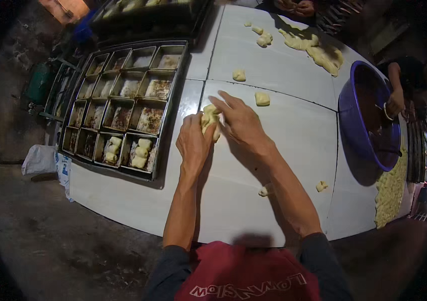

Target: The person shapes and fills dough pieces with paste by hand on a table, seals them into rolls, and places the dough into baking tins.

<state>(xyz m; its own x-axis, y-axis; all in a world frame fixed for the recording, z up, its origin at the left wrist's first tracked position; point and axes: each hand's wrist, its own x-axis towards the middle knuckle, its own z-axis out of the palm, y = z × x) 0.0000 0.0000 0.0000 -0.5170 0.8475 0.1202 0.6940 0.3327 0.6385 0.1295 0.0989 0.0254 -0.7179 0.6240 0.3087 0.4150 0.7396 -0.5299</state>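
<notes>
At the middle of the white tiled table, my left hand (192, 138) is closed on a pale piece of dough (210, 120), its thumb lying along the near part. My right hand (243, 122) is at the dough's right side, fingers stretched and apart; whether its fingertips press on the dough is hard to tell. Two square dough pieces, one (239, 75) farther off and another (262, 99) to the right, lie beyond my hands. To the left stands a metal rack of baking tins (136, 103). Two near tins hold rolled dough pieces (141, 153).
Small dough scraps (322, 186) lie near my right forearm. Long dough strips (319, 50) rest at the far right. A purple basin (345, 105) stands on the right, with another person's hand (395, 102) over it. A flattened dough sheet (390, 195) lies beside it.
</notes>
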